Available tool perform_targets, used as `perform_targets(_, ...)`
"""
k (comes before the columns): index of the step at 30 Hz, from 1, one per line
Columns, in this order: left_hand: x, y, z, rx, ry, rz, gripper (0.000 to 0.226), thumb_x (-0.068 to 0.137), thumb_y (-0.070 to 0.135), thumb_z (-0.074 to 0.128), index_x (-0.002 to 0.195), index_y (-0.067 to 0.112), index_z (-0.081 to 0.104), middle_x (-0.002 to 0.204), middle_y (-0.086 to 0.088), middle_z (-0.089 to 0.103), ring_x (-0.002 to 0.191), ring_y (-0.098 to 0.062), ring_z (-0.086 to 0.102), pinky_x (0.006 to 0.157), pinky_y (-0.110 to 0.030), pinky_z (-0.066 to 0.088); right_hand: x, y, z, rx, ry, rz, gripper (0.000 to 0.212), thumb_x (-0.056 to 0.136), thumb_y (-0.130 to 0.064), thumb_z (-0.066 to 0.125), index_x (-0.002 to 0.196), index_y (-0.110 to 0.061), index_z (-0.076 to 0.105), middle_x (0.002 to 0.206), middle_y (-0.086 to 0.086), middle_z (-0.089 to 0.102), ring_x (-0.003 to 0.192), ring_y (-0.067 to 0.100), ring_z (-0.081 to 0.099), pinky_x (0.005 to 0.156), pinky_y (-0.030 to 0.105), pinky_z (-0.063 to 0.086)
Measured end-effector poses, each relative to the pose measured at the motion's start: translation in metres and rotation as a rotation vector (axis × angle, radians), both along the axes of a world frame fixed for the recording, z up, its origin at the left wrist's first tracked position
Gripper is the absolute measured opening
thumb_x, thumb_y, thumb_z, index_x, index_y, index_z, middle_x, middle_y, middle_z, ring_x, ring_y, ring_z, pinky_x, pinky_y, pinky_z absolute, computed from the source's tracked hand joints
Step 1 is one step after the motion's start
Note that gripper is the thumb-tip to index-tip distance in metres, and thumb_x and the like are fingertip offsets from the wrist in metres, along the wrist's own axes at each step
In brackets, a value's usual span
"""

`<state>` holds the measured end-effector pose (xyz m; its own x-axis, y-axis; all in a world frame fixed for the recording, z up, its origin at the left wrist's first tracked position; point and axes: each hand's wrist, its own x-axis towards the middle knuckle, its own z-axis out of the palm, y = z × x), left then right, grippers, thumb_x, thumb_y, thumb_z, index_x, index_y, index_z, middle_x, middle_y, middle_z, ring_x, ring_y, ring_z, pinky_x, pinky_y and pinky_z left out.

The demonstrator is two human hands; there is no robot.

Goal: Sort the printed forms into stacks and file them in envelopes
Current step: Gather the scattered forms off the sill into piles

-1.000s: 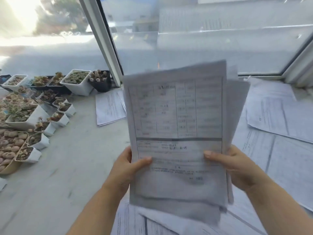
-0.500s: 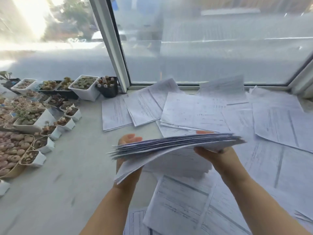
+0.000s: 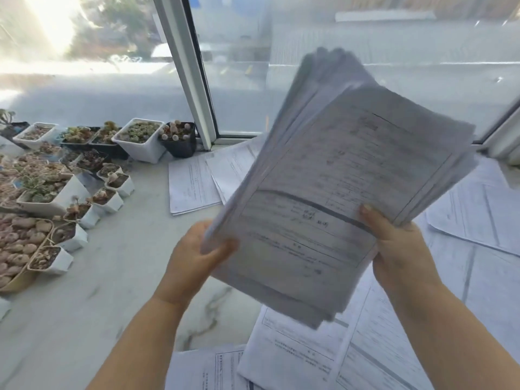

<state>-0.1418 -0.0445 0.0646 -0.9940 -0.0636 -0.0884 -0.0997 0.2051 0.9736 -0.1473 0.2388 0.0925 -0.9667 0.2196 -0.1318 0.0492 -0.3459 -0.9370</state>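
Stack of forms [image 3: 337,192]: a thick pile of printed sheets is held up in the air above the table, tilted with its top leaning to the right; the printed face with ruled boxes and a dark band across it is turned toward the camera; the edges are fanned unevenly and blurred.
Left hand [image 3: 194,257]: the lower left corner of the stack is gripped, with the thumb curled over the front sheet and the fingers hidden behind the paper.
Right hand [image 3: 399,249]: the lower right edge of the stack is pinched, with the thumb laid on the front sheet and the fingers hidden behind.
Loose forms [image 3: 478,220]: many printed sheets are spread flat and overlapping on the right half of the table, under and beyond the held stack.
Small pile [image 3: 191,187]: a few sheets are laid near the window frame, just left of the held stack.
Near sheets [image 3: 295,356]: more forms are lying at the bottom edge, below the arms.
Table [image 3: 98,291]: a pale marbled surface is seen bare between the pots and the papers.
Plant pots [image 3: 140,139]: white and black pots of small succulents are crowded along the left side.
Window [image 3: 185,66]: a slanted white frame is set behind the table, with bright glare outside.
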Motion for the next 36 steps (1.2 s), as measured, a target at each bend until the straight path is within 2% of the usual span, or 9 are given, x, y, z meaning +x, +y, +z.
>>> perform_targets(3, 0.021, 0.0, -0.029, 0.376, -0.27, 0.116, 0.063, 0.07, 0.027, 0.079, 0.12, -0.004, 0.057, 0.105, -0.014, 0.07, 0.093, -0.026, 0.068, 0.084, -0.039, 0.056, -0.007, -0.017, -0.026, -0.212, -0.373, -0.089, 0.018, 0.093, -0.017, 0.062, 0.106, -0.009, 0.07, 0.1, 0.008, 0.075, 0.091, 0.026, 0.072, 0.085, 0.046, 0.056)
perform_targets(6, 0.046, 0.021, -0.047, 0.721, -0.54, 0.185, 0.048, 0.077, 0.025, 0.066, 0.121, 0.006, 0.06, 0.111, -0.015, 0.069, 0.098, -0.032, 0.068, 0.069, -0.041, 0.057, 0.0, -0.047, -0.053, -0.441, -0.67, -0.142, 0.023, 0.094, -0.02, 0.061, 0.108, -0.004, 0.067, 0.092, 0.016, 0.074, 0.079, 0.03, 0.072, 0.066, 0.045, 0.057)
perform_targets(10, 0.066, 0.012, -0.064, 0.644, -0.743, 0.123, 0.039, 0.08, 0.011, 0.064, 0.118, 0.004, 0.062, 0.106, -0.024, 0.069, 0.074, -0.038, 0.069, 0.051, -0.04, 0.054, 0.031, -0.062, -0.092, -0.46, -0.781, -0.134, 0.016, 0.094, -0.015, 0.06, 0.106, -0.005, 0.064, 0.088, 0.016, 0.073, 0.085, 0.033, 0.066, 0.081, 0.052, 0.052)
perform_targets(15, 0.082, -0.045, -0.084, 0.548, -0.857, 0.012, 0.053, 0.07, -0.011, 0.068, 0.122, -0.003, 0.056, 0.109, -0.024, 0.068, 0.091, -0.035, 0.069, 0.065, -0.037, 0.058, 0.054, 0.005, -0.109, -0.556, -0.743, 0.005, 0.033, 0.091, -0.023, 0.053, 0.115, -0.002, 0.062, 0.099, 0.018, 0.074, 0.089, 0.034, 0.07, 0.075, 0.046, 0.053)
perform_targets(18, 0.082, -0.076, -0.092, 0.579, -0.912, -0.032, 0.06, 0.068, -0.011, 0.07, 0.125, -0.002, 0.053, 0.117, -0.026, 0.064, 0.104, -0.04, 0.064, 0.076, -0.04, 0.058, 0.041, 0.034, -0.11, -0.311, -0.836, 0.268, 0.044, 0.072, -0.026, 0.064, 0.109, -0.003, 0.064, 0.083, 0.013, 0.073, 0.063, 0.026, 0.069, 0.051, 0.031, 0.055)
perform_targets(22, 0.072, -0.091, -0.094, 0.599, -0.955, -0.119, 0.074, 0.054, 0.003, 0.079, 0.124, -0.003, 0.056, 0.121, -0.027, 0.061, 0.11, -0.041, 0.061, 0.087, -0.046, 0.054, 0.001, 0.021, -0.102, 0.144, -0.868, 0.577, 0.026, 0.085, -0.023, 0.062, 0.11, -0.015, 0.067, 0.098, 0.006, 0.076, 0.086, 0.02, 0.073, 0.069, 0.035, 0.056)
perform_targets(25, 0.06, -0.068, -0.093, 0.6, -0.911, -0.076, 0.062, 0.06, 0.01, 0.079, 0.119, 0.002, 0.06, 0.114, -0.022, 0.067, 0.102, -0.037, 0.066, 0.075, -0.041, 0.058, -0.02, -0.004, -0.107, 0.38, -0.808, 0.631, 0.023, 0.091, -0.014, 0.063, 0.113, -0.019, 0.063, 0.104, 0.005, 0.074, 0.1, 0.025, 0.069, 0.087, 0.043, 0.055)
perform_targets(30, 0.057, -0.059, -0.09, 0.519, -0.819, 0.041, 0.05, 0.065, -0.002, 0.076, 0.113, -0.002, 0.062, 0.104, -0.019, 0.071, 0.092, -0.033, 0.07, 0.068, -0.035, 0.06, -0.022, -0.014, -0.102, 0.41, -0.785, 0.645, 0.022, 0.095, -0.008, 0.058, 0.114, -0.017, 0.062, 0.098, 0.007, 0.076, 0.085, 0.026, 0.074, 0.061, 0.035, 0.059)
perform_targets(36, 0.052, -0.116, -0.041, 0.226, -0.304, 0.187, 0.035, 0.054, 0.028, 0.082, 0.089, 0.023, 0.077, 0.093, -0.012, 0.074, 0.08, -0.029, 0.069, 0.068, -0.04, 0.054, -0.037, -0.064, -0.072, 0.32, -0.342, 0.548, 0.035, 0.082, 0.001, 0.064, 0.114, -0.014, 0.066, 0.113, 0.008, 0.072, 0.099, 0.023, 0.07, 0.079, 0.033, 0.052)
